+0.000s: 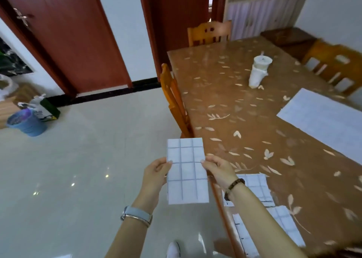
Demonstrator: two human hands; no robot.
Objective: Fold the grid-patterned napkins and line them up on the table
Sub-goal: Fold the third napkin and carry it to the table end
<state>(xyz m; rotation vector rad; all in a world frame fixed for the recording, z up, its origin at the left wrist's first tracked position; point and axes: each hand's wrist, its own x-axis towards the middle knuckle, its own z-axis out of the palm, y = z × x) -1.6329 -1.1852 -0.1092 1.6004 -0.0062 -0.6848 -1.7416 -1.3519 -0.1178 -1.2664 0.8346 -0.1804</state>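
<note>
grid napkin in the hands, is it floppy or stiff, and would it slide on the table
Probably fairly stiff: the folded grid napkin holds flat though the left hand and right hand pinch only its side edges. Likely very light, since two pinches alone carry it. It may slide easily on the table, whose cover looks glossy.

both forearms reach forward from the lower edge, side by side and slightly converging. the left hand (156, 172) is raised, thumb and fingertips pinching the left edge of a folded napkin (187, 181). the right hand (219, 171) mirrors it, pinching the right edge. a watch (137, 212) circles the left wrist, a bead bracelet (234, 188) the right.
</note>
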